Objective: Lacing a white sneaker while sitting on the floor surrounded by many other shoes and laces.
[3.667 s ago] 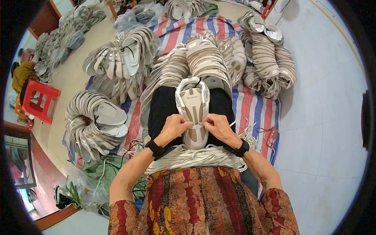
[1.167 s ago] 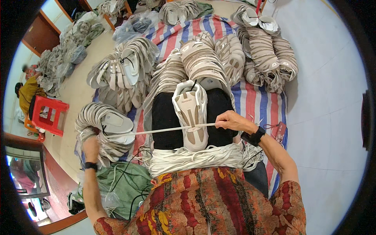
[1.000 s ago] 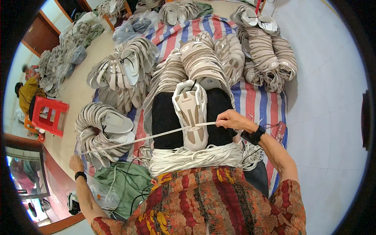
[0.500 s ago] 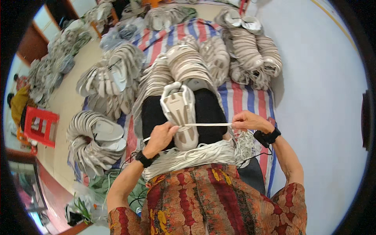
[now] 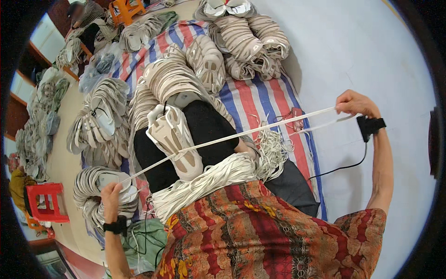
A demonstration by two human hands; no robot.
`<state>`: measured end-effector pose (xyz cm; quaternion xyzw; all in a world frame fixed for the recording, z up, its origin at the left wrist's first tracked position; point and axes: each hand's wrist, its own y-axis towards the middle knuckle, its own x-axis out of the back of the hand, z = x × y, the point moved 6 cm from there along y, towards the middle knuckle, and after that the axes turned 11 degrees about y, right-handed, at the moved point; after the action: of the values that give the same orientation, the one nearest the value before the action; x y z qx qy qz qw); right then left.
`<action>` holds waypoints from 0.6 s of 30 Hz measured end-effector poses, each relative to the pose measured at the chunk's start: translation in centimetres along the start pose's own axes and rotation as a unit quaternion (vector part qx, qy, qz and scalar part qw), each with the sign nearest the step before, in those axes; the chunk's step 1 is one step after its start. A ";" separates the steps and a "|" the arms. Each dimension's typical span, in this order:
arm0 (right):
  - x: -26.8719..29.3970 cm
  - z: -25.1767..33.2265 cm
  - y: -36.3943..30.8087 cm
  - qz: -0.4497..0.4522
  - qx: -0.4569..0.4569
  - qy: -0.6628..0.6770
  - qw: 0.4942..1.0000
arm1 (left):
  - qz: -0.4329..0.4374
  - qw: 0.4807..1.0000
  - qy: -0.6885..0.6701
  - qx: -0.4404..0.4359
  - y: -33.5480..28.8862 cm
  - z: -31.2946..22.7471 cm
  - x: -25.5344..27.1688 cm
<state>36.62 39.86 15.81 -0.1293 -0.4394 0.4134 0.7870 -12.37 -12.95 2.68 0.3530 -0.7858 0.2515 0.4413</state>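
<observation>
A beige and white shoe upper (image 5: 169, 132) lies on my black-clad lap, toe toward me. Near its toe a long white shoelace (image 5: 278, 124) passes through, drawn out taut to both sides. My left hand (image 5: 110, 195) is closed on one end at lower left, beside a ring of stacked uppers. My right hand (image 5: 357, 103) pinches the other length, raised far out to the right, with a loose tail hanging below it. A bundle of white shoelaces (image 5: 209, 183) rests across my lap, and a tangled lace pile (image 5: 269, 153) sits to its right.
Stacks of shoe uppers (image 5: 174, 76) stand ahead of my knees, with more uppers (image 5: 241, 39) farther back and others (image 5: 100, 116) at left. They rest on a striped sheet (image 5: 278, 95). A red stool (image 5: 48, 202) is at left; an orange stool (image 5: 126, 10) and a person are far back.
My hands have spread wide apart, left hand down and left, right hand up and right, drawing the lace out through the shoe upper. The view has shifted and tilted.
</observation>
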 end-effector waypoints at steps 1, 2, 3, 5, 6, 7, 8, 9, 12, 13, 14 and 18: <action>1.8 -0.8 -1.8 -0.012 -0.024 -0.011 1.000 | -0.016 1.000 -0.004 -0.016 0.3 0.9 0.4; 2.9 -1.6 -2.4 -0.029 -0.022 -0.021 0.999 | -0.016 1.000 -0.003 -0.016 -0.2 0.6 1.0; 4.3 -3.6 -2.5 -0.046 -0.051 -0.023 0.997 | -0.012 1.000 0.002 -0.015 -0.9 0.2 2.0; 6.1 -4.2 -3.1 -0.100 -0.079 -0.112 0.985 | -0.016 1.000 0.014 0.002 -2.8 0.8 3.8; 7.0 -4.9 -3.6 -0.106 -0.072 -0.109 0.986 | 0.020 0.999 0.032 0.039 -3.7 2.3 4.3; 8.2 -5.8 -4.2 -0.131 -0.077 -0.139 0.979 | 0.054 0.994 0.051 0.078 -4.8 4.1 5.2; 10.2 -7.8 -5.1 -0.148 -0.071 -0.151 0.975 | 0.059 0.994 0.051 0.071 -5.4 5.7 5.8; 13.4 -11.7 -5.4 -0.167 -0.062 -0.144 0.973 | 0.051 0.994 0.053 0.083 -6.3 7.5 7.2; 18.9 -18.2 -8.8 -0.273 -0.039 -0.146 0.950 | 0.115 0.976 0.014 0.185 -10.0 11.0 11.0; 19.7 -19.2 -8.8 -0.288 -0.069 -0.176 0.939 | 0.093 0.971 0.039 0.215 -12.1 13.0 13.4; 21.0 -20.2 -9.6 -0.309 -0.040 -0.182 0.933 | 0.095 0.965 0.030 0.241 -13.7 13.9 15.0; 26.5 -22.9 -12.7 -0.318 0.013 -0.168 0.933 | 0.060 0.946 0.118 0.297 -19.8 17.5 21.2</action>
<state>68.86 55.83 25.19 0.0987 -0.5779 0.1629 0.7936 -13.66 -44.73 14.34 0.3880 -0.6379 0.5390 0.3900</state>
